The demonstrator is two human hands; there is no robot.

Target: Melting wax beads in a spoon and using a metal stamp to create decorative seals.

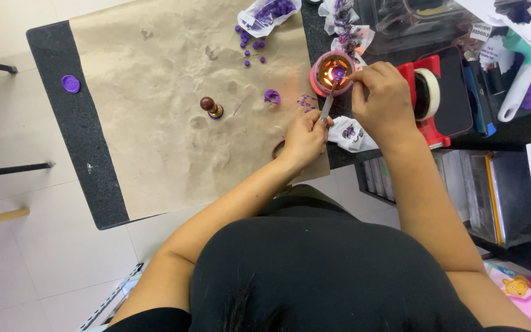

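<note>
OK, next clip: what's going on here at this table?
A person in black leans over a table covered in brown paper. Their left hand holds a small metal spoon with purple wax over a lit pink burner, while the right hand touches the burner's rim. Loose purple wax beads spill from a clear bag, a wooden-handled stamp stands on the paper, and one finished purple seal lies on the dark edge.

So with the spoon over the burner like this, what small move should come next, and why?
Probably hold the spoon steady over the pink burner. The left hand holds its handle, the right hand is at the burner's rim, purple wax sits in the bowl above the glowing flame, and the stamp stands unused.
</note>
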